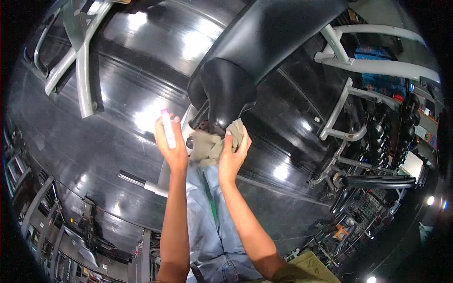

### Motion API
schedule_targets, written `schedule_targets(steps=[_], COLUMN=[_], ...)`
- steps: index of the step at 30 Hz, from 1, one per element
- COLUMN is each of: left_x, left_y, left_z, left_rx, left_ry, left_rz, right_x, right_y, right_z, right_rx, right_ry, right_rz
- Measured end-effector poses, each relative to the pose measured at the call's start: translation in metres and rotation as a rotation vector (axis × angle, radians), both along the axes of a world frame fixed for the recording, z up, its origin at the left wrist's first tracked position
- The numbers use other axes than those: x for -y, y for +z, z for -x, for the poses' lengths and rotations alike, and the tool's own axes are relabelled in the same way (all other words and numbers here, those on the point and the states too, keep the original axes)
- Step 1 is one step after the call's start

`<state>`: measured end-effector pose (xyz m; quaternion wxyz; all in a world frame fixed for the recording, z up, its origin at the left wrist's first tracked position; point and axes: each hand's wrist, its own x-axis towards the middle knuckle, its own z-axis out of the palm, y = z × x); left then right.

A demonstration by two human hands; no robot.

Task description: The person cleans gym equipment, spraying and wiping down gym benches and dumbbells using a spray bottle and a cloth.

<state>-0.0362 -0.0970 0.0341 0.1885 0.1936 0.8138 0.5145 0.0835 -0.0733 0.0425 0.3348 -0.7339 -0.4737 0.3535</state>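
Observation:
My left hand (173, 154) is closed around a slim whitish stick-like thing (168, 129) with a pink end, held upright; its kind is too washed out to name. A crumpled khaki cloth (207, 145) is gripped in my right hand (233, 155), its loose part hanging between the two hands and blurred. Just beyond the cloth is the rounded black pad (229, 94) of a gym bench, with the longer black backrest (278, 35) stretching away behind it. Whether the cloth touches the pad I cannot tell.
White steel frames stand at the upper left (82, 70) and right (344, 108). A metal bar with a black end (134, 178) juts out at left. Dumbbells on a rack (377, 127) line the right side; more gym machines (89, 231) are at lower left. The dark floor (127, 137) reflects lights.

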Motion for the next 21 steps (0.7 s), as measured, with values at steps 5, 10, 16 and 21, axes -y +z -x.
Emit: schedule_targets(steps=[5, 10, 16, 21], left_x=[0.017, 0.026, 0.037, 0.054], left_y=[0.008, 0.015, 0.026, 0.027], left_z=[0.007, 0.006, 0.013, 0.021], left_rx=[0.004, 0.180, 0.308, 0.283], left_ry=[-0.140, -0.198, -0.233, -0.311], left_rz=[0.022, 0.012, 0.012, 0.048], right_x=[-0.058, -0.110, -0.083, -0.102], right_y=[-0.008, 0.013, 0.053, 0.046], right_z=[-0.017, -0.003, -0.024, -0.015], right_rx=[0.158, 0.249, 0.173, 0.301], right_ry=[0.369, 0.779, 1.135, 1.105], right_rz=[-0.103, -0.014, -0.041, 0.060])
